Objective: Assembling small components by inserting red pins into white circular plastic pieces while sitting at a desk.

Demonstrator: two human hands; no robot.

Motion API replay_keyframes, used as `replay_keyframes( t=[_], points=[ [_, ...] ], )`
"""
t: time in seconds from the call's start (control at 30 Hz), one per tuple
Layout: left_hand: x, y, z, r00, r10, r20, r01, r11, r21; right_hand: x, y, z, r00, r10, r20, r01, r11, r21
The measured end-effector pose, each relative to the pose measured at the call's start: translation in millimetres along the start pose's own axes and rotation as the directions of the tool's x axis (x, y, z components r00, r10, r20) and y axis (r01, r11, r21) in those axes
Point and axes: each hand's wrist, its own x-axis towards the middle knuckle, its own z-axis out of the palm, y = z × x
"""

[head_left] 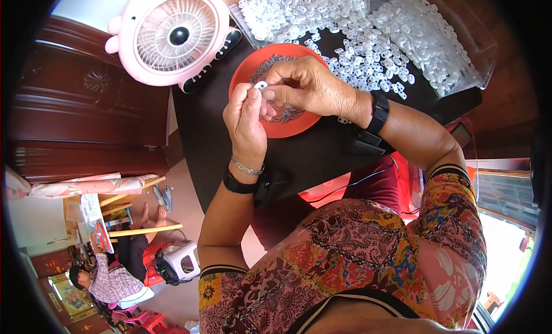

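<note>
My left hand (247, 118) pinches a small white plastic piece (261, 85), rounded and with a dark hole, between thumb and fingertips. My right hand (316, 86) meets it from the right, thumb and forefinger pressed together right beside the piece. Whatever those fingers hold, if anything, is too small to make out. Both hands are over a round orange-red bowl (282, 130), partly covering it. Inside the bowl lie many thin grey pieces (290, 113) that look like screws. Many loose white plastic pieces (368, 66) are spread on the dark table (305, 158) beyond my right hand.
Two clear bins heaped with white pieces, a left bin (305, 12) and a right bin (422, 40), stand at the far side. A pink fan (181, 37) is at the far left. Another person (118, 279) sits at lower left, near a white stool (180, 262).
</note>
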Motion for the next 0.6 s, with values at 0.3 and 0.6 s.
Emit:
replay_keyframes(
  t=[0.3, 0.6],
  points=[
    [1.1, 3.4, -2.2, 0.991, 0.027, -0.132, -0.024, 0.999, 0.023, -1.5, -13.5, 11.5, 0.956, 0.286, 0.069, -0.294, 0.931, 0.219],
    [2.6, 0.2, -5.9, 0.998, -0.018, -0.066, 0.014, 0.998, -0.057, 0.5, -11.7, 4.9, 0.961, 0.265, 0.080, -0.276, 0.935, 0.221]
  ],
)
